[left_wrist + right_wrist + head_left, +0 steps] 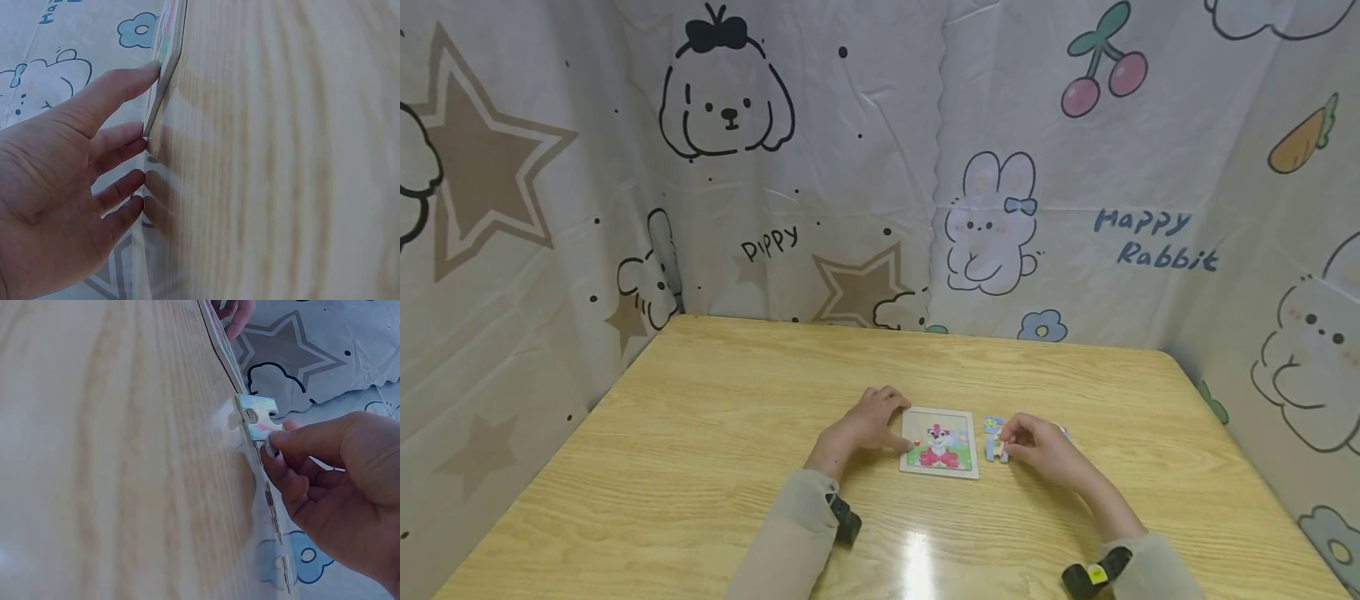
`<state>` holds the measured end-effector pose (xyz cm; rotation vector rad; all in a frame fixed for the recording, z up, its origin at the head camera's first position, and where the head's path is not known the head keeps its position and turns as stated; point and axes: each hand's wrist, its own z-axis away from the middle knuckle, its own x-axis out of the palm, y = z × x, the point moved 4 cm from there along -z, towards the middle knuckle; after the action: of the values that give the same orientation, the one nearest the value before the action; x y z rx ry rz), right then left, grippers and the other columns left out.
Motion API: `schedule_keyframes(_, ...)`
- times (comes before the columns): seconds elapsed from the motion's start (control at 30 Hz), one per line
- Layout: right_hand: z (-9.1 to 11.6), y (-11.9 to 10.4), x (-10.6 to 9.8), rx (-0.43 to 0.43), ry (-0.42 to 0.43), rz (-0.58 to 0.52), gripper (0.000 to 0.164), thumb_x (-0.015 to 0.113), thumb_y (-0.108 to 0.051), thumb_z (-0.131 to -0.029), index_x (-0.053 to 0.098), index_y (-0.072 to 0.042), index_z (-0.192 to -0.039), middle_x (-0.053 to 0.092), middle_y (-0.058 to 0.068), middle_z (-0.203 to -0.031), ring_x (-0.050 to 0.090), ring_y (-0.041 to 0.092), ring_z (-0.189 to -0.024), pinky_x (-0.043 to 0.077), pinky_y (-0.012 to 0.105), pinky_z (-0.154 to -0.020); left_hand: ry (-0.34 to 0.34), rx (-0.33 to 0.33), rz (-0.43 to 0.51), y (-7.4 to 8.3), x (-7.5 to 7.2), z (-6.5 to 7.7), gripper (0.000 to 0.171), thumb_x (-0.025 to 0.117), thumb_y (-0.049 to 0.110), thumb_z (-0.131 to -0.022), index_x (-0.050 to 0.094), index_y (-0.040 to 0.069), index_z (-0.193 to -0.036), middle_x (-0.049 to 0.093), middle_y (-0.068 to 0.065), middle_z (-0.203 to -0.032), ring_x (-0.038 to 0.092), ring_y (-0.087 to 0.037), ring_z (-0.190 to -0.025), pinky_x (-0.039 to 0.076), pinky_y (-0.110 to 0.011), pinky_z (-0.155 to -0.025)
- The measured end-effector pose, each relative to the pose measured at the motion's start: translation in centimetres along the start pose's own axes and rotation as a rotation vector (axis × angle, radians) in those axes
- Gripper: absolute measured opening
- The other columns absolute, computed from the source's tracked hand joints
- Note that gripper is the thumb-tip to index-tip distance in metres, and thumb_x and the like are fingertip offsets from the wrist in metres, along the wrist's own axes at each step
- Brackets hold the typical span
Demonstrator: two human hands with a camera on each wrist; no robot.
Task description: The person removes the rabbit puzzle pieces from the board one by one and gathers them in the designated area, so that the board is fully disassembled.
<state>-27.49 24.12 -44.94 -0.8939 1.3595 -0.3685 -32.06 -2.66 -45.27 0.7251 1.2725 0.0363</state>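
Observation:
A square jigsaw puzzle tray [903,467] with a pale rim lies on the table, showing a pink-and-white cartoon animal on green. My left hand [871,421] rests at its left side, thumb on the rim and fingers spread near the far corner. In the left wrist view, the fingertips of my left hand [69,162] touch down beside the tray edge [164,81]. To the right of the tray, my right hand [1041,446] pinches a jigsaw piece [257,419] between thumb and fingers. That piece is tilted up, its notches showing in the right wrist view.
A blue jigsaw piece [992,423] lies right of the tray, and other pieces are partly hidden behind the right hand. Flat pieces [275,519] line the table surface below that hand in its wrist view. A printed curtain [865,167] stands behind the wooden table [700,500].

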Motion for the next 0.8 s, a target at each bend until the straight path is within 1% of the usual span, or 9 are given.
schedule_keyframes(0.2, -0.20, 0.05, 0.10, 0.016, -0.011, 0.028, 0.005, 0.061, -0.001, -0.092, 0.059, -0.002, -0.096, 0.063, 0.006, -0.091, 0.052, 0.005, -0.079, 0.049, 0.017, -0.066, 0.002, 0.002, -0.001, -0.04, -0.05, 0.01, 0.066, 0.079, 0.035, -0.081, 0.052, 0.013, -0.138, 0.046, -0.006, -0.146, 0.039, -0.027, -0.132, 0.036, -0.044, -0.117)
schedule_keyframes(0.37, -0.30, 0.13, 0.23, 0.041, -0.023, 0.044, 0.005, 0.061, -0.001, -0.092, 0.059, -0.002, -0.097, 0.060, 0.005, -0.089, 0.049, 0.006, -0.076, 0.046, 0.017, -0.063, -0.004, 0.006, -0.004, 0.01, -0.04, 0.01, 0.067, 0.079, 0.036, -0.082, 0.052, 0.013, -0.138, 0.047, -0.007, -0.145, 0.038, -0.027, -0.133, 0.036, -0.044, -0.117)
schedule_keyframes(0.47, -0.32, 0.13, 0.31, 0.041, -0.033, 0.043, 0.005, 0.061, -0.002, -0.092, 0.059, -0.001, -0.097, 0.059, 0.005, -0.087, 0.047, 0.006, -0.075, 0.044, 0.017, -0.061, -0.007, 0.004, -0.006, 0.03, -0.04, 0.04, 0.067, 0.079, 0.036, -0.082, 0.052, 0.013, -0.138, 0.047, -0.007, -0.145, 0.038, -0.028, -0.134, 0.036, -0.044, -0.118)
schedule_keyframes(0.67, -0.27, 0.02, 0.33, 0.037, -0.053, 0.044, 0.006, 0.061, -0.003, -0.092, 0.060, 0.000, -0.097, 0.060, 0.006, -0.088, 0.047, 0.008, -0.076, 0.042, 0.017, -0.061, -0.002, 0.005, -0.010, 0.10, -0.09, 0.08, 0.067, 0.079, 0.037, -0.082, 0.052, 0.013, -0.138, 0.047, -0.006, -0.145, 0.038, -0.028, -0.135, 0.035, -0.044, -0.118)
schedule_keyframes(0.8, -0.33, 0.08, 0.31, 0.049, -0.051, 0.055, 0.006, 0.061, -0.003, -0.093, 0.060, 0.000, -0.098, 0.060, 0.006, -0.090, 0.047, 0.009, -0.077, 0.042, 0.017, -0.063, 0.001, 0.003, -0.011, 0.12, -0.15, 0.14, 0.067, 0.079, 0.037, -0.081, 0.052, 0.013, -0.138, 0.047, -0.006, -0.145, 0.038, -0.027, -0.135, 0.035, -0.044, -0.118)
